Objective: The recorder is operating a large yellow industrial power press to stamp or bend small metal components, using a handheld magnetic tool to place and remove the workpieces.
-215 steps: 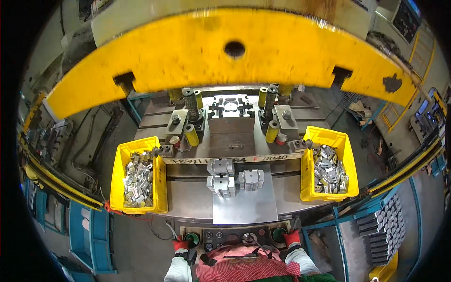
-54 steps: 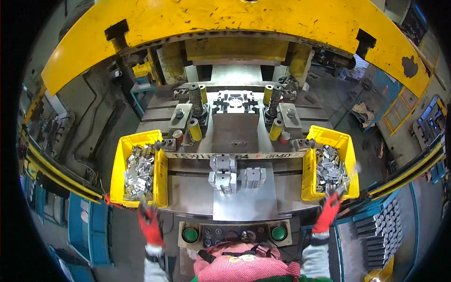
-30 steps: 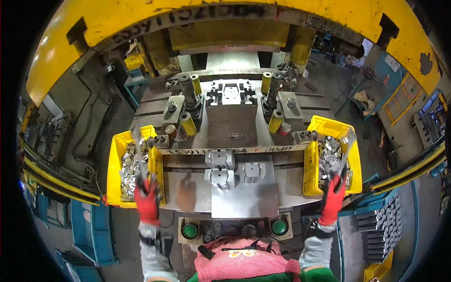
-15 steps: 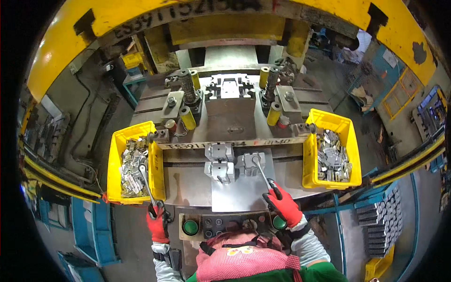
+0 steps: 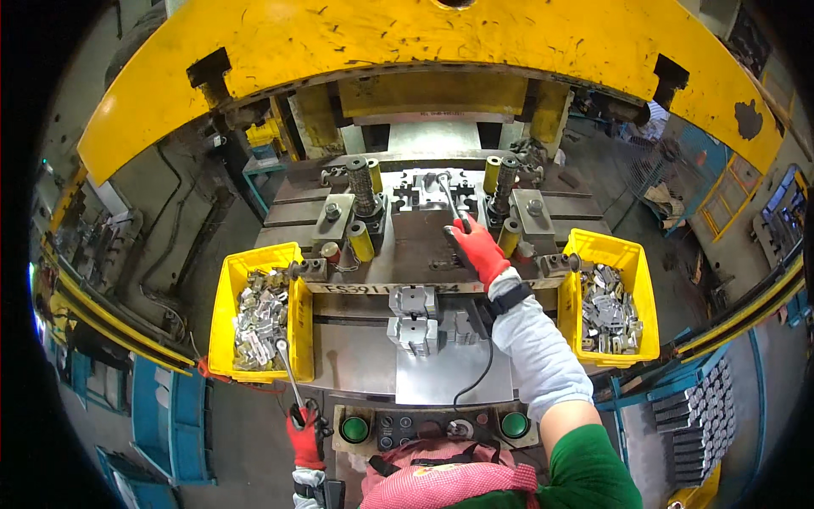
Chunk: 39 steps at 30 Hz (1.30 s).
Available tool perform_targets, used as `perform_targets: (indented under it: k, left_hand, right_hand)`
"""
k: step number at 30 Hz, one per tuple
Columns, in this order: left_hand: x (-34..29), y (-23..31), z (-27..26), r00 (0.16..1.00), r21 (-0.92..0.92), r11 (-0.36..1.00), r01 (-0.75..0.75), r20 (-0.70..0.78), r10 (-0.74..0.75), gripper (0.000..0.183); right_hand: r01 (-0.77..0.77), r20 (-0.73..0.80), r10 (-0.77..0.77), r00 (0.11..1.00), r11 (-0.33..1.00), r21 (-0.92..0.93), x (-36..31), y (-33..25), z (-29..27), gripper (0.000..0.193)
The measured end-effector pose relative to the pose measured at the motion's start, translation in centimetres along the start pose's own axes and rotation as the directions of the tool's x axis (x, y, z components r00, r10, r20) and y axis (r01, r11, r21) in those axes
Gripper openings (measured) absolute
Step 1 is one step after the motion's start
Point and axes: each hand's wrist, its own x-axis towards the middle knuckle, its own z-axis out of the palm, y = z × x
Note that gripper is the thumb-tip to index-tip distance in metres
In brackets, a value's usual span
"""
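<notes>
Over the die block's middle, right hand gripped a rod tool pointing away toward the press; left hand clutched a second rod angled up-left toward the left bin.

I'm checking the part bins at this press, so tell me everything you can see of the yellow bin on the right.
The right yellow bin is an open-topped rectangular crate, plastic by its look, with a thick rim. It sits level beside the press bed's right edge, just right of the white-sleeved forearm, which does not touch it. Small, shiny grey metal parts lie loosely heaped inside, covering the floor but staying well below the rim. Neither of the hands is in it.
</notes>
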Motion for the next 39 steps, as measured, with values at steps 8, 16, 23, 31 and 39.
perform_targets:
  k: [8,16,23,31,39]
  left_hand:
    - [0.2,-2.9,-2.2,0.984,0.044,0.998,0.034,-0.177,-0.026,0.028]
    - [-1.0,-9.7,-6.0,0.902,0.113,0.974,0.195,-0.412,-0.132,0.026]
    - [4.9,-21.1,-10.8,0.936,0.724,0.594,0.351,-0.268,-0.227,0.068]
    - [7.1,-21.8,-10.9,0.988,0.943,0.301,0.144,-0.121,-0.095,0.076]
    - [6.5,-21.8,-9.4,0.969,0.859,0.461,0.222,-0.249,-0.004,0.073]
  right_hand:
    - [0.044,0.077,-0.045,0.996,0.999,0.020,0.0,-1.1,-4.8,0.032]
    - [-0.183,-0.732,0.259,0.630,0.966,0.184,-25.1,3.3,-12.0,0.049]
    - [-0.465,-0.600,0.514,0.613,0.849,0.252,-41.3,24.8,-12.0,0.061]
    - [-0.809,-0.328,0.743,0.584,0.568,-0.154,-39.8,27.9,-5.0,0.092]
    - [-0.828,-0.360,0.747,0.559,0.517,-0.215,-39.6,26.4,-5.5,0.086]
